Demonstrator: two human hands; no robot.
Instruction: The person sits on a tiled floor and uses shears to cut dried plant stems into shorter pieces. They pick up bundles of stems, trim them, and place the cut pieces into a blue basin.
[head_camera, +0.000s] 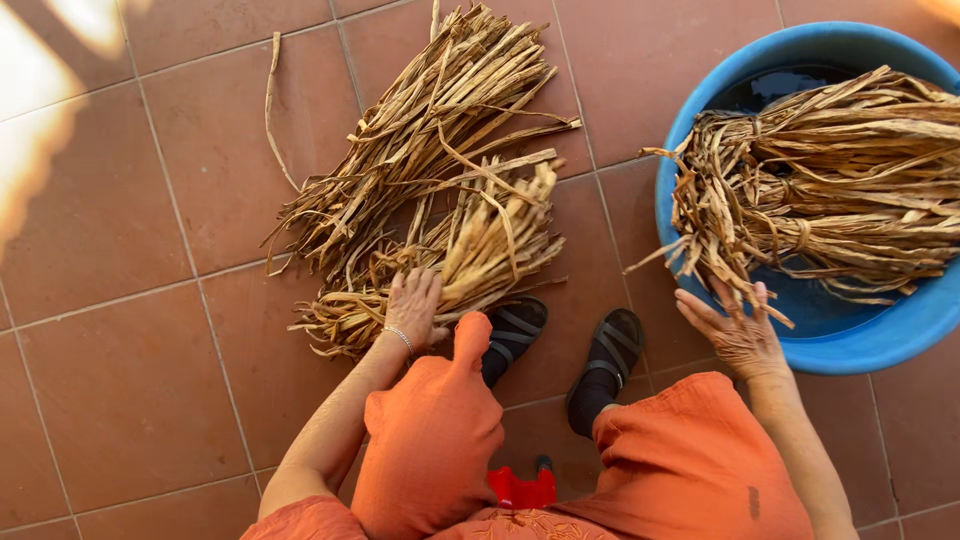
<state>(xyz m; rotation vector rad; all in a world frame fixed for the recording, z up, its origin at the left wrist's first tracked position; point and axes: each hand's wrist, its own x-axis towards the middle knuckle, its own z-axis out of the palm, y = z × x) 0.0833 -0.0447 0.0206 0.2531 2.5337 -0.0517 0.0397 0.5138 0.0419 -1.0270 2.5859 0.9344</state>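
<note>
Nearest the camera: orange trousers (690, 460) over bent knees, a small red stool (520, 490) showing between the legs. Just ahead of the knees, two feet in black sandals (610, 345) on the reddish tiled floor (120, 380).

Left hand (415, 308) — palm down, fingers spread flat, resting on the near end of a bundle of dry straw-coloured leaf strips (470, 250). Not closed around anything, only pressing on top. A thin bracelet (400, 338) sits at the wrist. The bundle runs away from the hand, up and to its right, cut ends fanned out. Beyond it and touching it lies a second, longer bundle (440, 120), angled the same way. One loose strip (272, 100) lies apart on the tiles, past the hand and to its left.

Right hand (738, 330) — open, fingers stretched, just at the near rim of a blue plastic basin (850, 345). Its fingertips touch or nearly touch the hanging ends of the strips in the basin (840, 180); cannot tell which. That mass is darker, tied in places, lying across the basin beyond the hand, with ends spilling over the rim on the hand's side. Dark water shows at the basin's far edge.
</note>
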